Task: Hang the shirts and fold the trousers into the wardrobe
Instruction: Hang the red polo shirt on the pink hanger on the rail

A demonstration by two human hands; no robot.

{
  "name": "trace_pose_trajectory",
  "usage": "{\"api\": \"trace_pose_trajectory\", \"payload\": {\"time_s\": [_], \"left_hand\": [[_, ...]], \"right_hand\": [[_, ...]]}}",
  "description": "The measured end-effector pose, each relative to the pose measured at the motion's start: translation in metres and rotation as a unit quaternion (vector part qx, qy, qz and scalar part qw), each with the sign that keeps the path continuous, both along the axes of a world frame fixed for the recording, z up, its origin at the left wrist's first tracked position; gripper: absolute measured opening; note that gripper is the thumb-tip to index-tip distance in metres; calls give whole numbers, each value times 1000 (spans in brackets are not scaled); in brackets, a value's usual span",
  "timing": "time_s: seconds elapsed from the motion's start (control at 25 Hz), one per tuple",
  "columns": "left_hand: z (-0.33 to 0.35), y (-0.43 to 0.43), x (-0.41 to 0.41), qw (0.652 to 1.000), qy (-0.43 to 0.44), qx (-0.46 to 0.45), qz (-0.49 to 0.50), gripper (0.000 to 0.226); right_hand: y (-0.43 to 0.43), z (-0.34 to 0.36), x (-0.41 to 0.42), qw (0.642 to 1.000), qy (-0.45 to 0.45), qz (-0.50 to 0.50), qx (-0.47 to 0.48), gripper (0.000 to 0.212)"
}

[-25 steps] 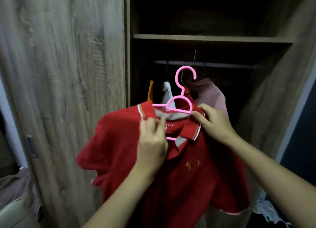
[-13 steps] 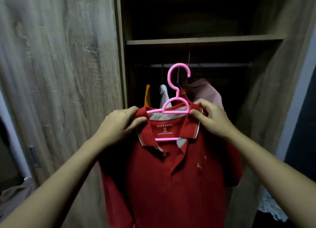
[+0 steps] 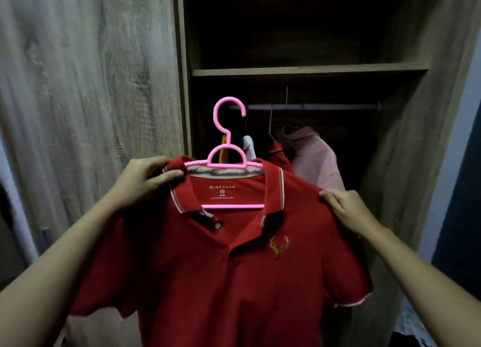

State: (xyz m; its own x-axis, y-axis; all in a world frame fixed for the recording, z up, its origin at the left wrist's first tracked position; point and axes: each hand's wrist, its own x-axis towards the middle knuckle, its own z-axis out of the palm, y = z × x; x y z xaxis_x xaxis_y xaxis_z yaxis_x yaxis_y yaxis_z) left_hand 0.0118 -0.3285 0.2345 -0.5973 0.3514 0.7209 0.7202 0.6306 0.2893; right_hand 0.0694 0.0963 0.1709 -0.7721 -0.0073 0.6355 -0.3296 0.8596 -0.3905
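Note:
A red polo shirt (image 3: 234, 268) hangs on a pink plastic hanger (image 3: 229, 148) held up in front of the open wardrobe. My left hand (image 3: 140, 180) pinches the shirt's left collar and shoulder at the hanger's end. My right hand (image 3: 346, 211) grips the shirt's right shoulder seam, lower and further out. The hanger's hook stands free, at about the height of the metal rail (image 3: 312, 107) and in front of it, not on it.
Several shirts hang on the rail behind, among them a pink one (image 3: 312, 159), a red one (image 3: 278, 151) and a white one (image 3: 248, 146). A wooden shelf (image 3: 299, 70) runs above the rail. The wardrobe's left door (image 3: 86, 86) stands close on the left.
My right hand slid from the collar out to the right shoulder seam. The shirt now hangs spread and straight on the hanger. My left hand keeps its hold at the left collar.

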Motion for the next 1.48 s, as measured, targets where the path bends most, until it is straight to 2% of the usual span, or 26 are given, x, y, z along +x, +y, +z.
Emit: {"api": "trace_pose_trajectory", "payload": {"time_s": [0.08, 0.2, 0.48, 0.72, 0.8, 0.88, 0.92, 0.96, 1.0, 1.04, 1.08, 1.12, 1.2, 1.32, 1.4, 1.48], "left_hand": [[-3, 6, 3, 1000, 3, 8, 2, 46], [-3, 21, 7, 1000, -3, -2, -27, 48], [3, 32, 11, 996, 6, -87, -30, 38], [3, 28, 6, 999, 24, -17, -21, 51], [-1, 28, 6, 1000, 11, -9, -12, 44], [-6, 34, 9, 1000, 0, -3, 1, 28], [-7, 39, 11, 1000, -2, 3, 3, 24], [-8, 45, 14, 1000, -8, 13, -3, 26], [-10, 50, 18, 1000, -17, 19, -12, 30], [-12, 56, 22, 999, -23, 19, -19, 33], [-15, 60, 27, 999, -27, 17, -25, 31], [-18, 63, 31, 999, -29, 13, -29, 26], [-20, 63, 40, 996, -69, -5, -57, 20], [-21, 50, 44, 975, -171, -98, -103, 42], [-27, 44, 50, 954, -245, -113, -130, 37], [-36, 51, 63, 943, -266, -84, -179, 31]], "right_hand": [[-13, 5, -3, 997, 47, -16, 53, 65], [-53, 26, -6, 993, 50, 52, 90, 56], [-73, 32, -14, 999, 15, 36, 27, 45], [-53, 42, -13, 997, 15, 31, 72, 43], [-49, 40, -10, 995, 56, -3, 83, 36], [-68, 38, -5, 989, 127, 15, 80, 28], [-86, 39, 0, 988, 136, 46, 58, 22], [-105, 40, 5, 991, 100, 88, 21, 17], [-123, 41, 13, 990, 16, 135, -38, 15], [-139, 42, 19, 972, -90, 180, -122, 17], [-151, 42, 23, 939, -177, 213, -206, 19], [-157, 39, 23, 909, -221, 230, -268, 20], [-164, 33, 22, 890, -227, 230, -321, 15], [-162, 26, 20, 875, -192, 214, -390, 9], [-159, 24, 23, 863, -158, 185, -444, 5], [-160, 25, 29, 893, -128, 99, -421, 29]]}}
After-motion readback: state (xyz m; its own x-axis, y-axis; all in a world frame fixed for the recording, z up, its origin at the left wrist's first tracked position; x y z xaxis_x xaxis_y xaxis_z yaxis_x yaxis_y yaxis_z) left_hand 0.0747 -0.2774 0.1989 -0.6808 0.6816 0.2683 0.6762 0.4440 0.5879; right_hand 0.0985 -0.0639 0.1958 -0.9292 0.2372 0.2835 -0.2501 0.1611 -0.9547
